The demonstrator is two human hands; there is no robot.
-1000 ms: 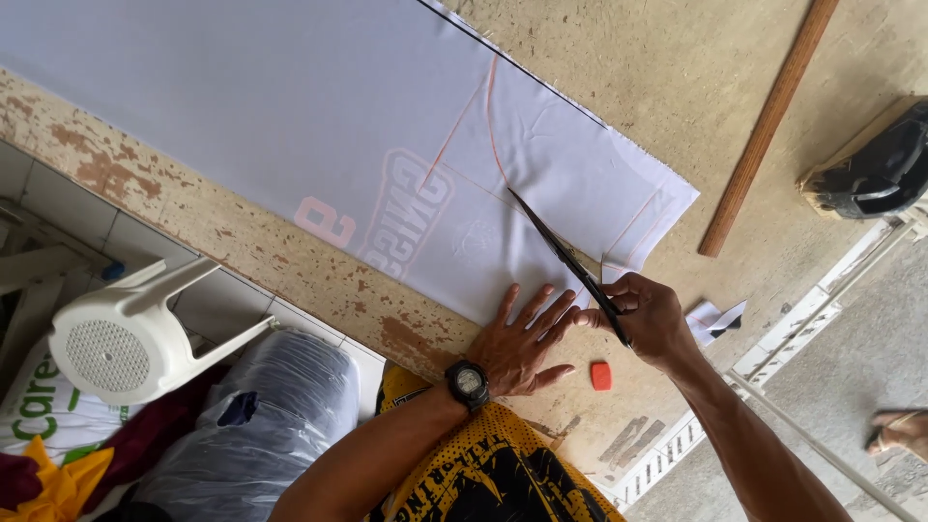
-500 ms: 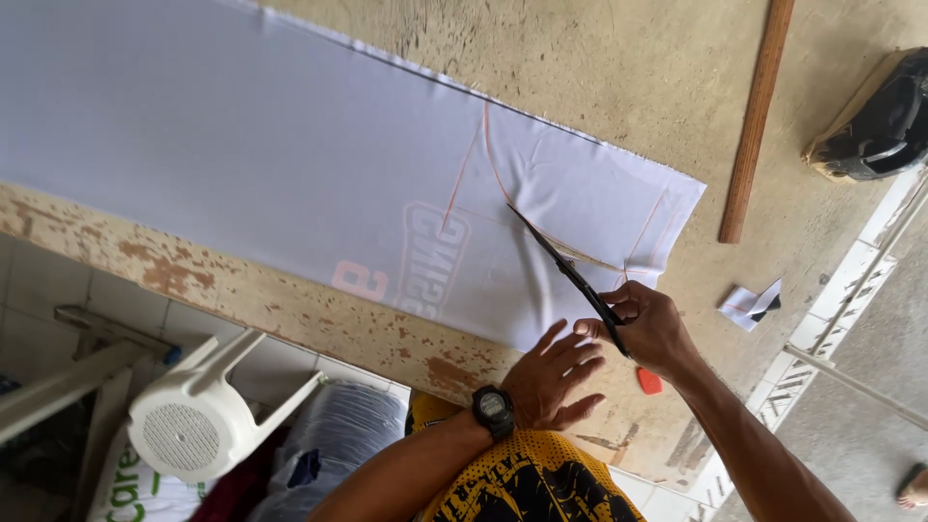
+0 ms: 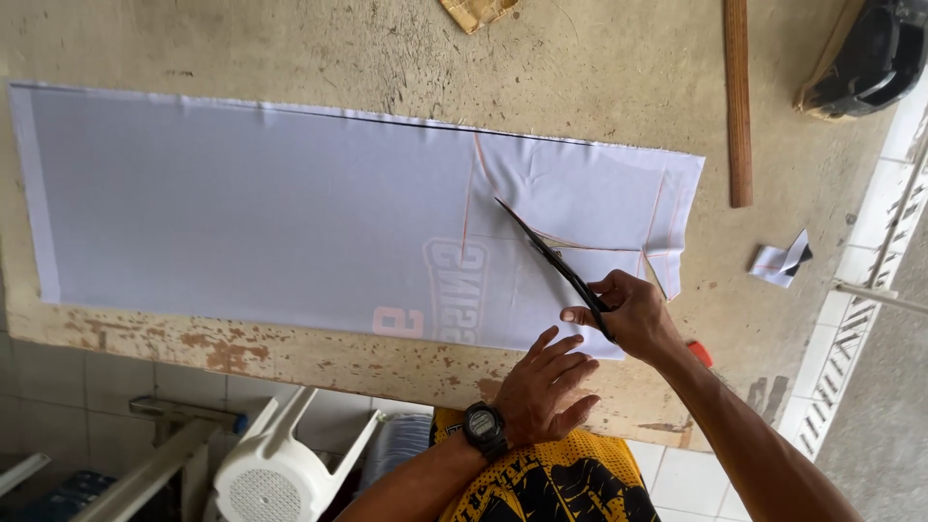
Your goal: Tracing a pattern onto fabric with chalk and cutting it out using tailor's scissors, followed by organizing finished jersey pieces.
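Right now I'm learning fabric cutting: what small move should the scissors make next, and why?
Probably close the blades and slide forward along the orange line: the scissors in the right hand sit partway into the white fabric, while the left hand presses near its edge.

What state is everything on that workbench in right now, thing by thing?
White fabric: spread flat, partly cut along an orange line.
Scissors: blades in the fabric, nearly closed.
Right hand: gripping the scissor handles.
Left hand: flat, fingers spread, pressing the fabric's near edge.
Wooden ruler: lying flat, untouched.
Fabric scrap: cut off, lying apart.
White plastic chair: tipped over below the bench.
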